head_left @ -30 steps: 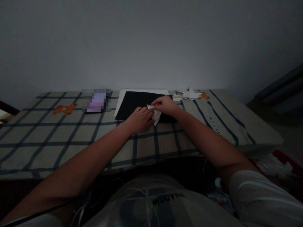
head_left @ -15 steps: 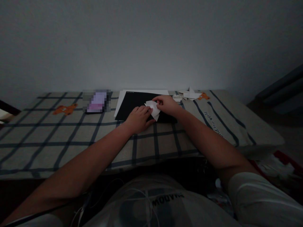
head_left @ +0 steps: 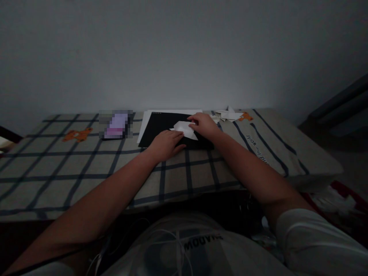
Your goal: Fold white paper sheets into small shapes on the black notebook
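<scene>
A small folded white paper (head_left: 184, 128) lies low on a black folder or pad (head_left: 152, 130), a pointed corner toward its lower right. My left hand (head_left: 165, 145) rests at the paper's left side, fingers stretched over its edge and thumb apart on the near side. At the upper right edge, my right hand (head_left: 204, 125) has its fingers curled in, with the fingertips on the paper. How firmly they pinch it is hard to see in the dim light.
White sheets (head_left: 145, 120) stick out from under the black folder. Several folded paper pieces (head_left: 228, 114) sit at the back right. A phone (head_left: 117, 126) with a lit screen is on the left. The checked tablecloth (head_left: 94, 161) covers the table, with a wall (head_left: 184, 57) behind.
The folded paper has turned and now lies flatter and wider on the black folder. My left fingers have straightened and moved slightly left. My right hand stays near the same edge.
</scene>
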`<act>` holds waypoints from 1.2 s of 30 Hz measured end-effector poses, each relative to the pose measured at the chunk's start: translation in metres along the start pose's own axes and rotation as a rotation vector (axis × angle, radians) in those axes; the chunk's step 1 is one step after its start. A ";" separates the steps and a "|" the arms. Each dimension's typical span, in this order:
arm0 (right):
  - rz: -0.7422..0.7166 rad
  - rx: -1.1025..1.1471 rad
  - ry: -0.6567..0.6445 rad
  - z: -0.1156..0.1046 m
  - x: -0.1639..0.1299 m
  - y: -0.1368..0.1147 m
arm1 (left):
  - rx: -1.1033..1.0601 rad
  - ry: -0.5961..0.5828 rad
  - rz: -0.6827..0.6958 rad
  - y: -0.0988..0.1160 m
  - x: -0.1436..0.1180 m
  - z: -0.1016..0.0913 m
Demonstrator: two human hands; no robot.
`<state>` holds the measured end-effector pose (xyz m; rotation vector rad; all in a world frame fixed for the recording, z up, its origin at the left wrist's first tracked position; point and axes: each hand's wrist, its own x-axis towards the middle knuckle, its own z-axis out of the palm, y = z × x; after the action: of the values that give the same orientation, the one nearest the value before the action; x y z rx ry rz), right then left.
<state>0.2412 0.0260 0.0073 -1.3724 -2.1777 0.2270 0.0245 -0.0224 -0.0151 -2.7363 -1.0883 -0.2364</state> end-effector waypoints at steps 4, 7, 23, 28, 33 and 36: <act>-0.003 -0.044 -0.007 0.000 -0.001 0.002 | 0.033 0.001 -0.015 0.000 -0.001 0.002; -0.018 -0.058 0.013 0.000 -0.001 0.000 | 0.046 0.008 -0.009 0.001 -0.001 0.003; -0.193 -0.306 0.021 0.001 -0.005 -0.006 | 0.045 0.014 -0.093 0.001 -0.005 0.001; -0.242 -0.382 0.017 -0.001 -0.006 -0.002 | 0.027 0.030 -0.063 -0.002 -0.007 0.000; -0.242 -0.446 -0.033 -0.003 -0.005 0.001 | 0.025 0.028 -0.048 -0.005 -0.007 0.000; -0.225 -0.476 -0.062 -0.002 -0.005 0.001 | 0.011 0.023 -0.036 -0.005 -0.007 0.000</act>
<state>0.2447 0.0222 0.0063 -1.3501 -2.5188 -0.3611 0.0156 -0.0236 -0.0159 -2.6995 -1.1302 -0.2657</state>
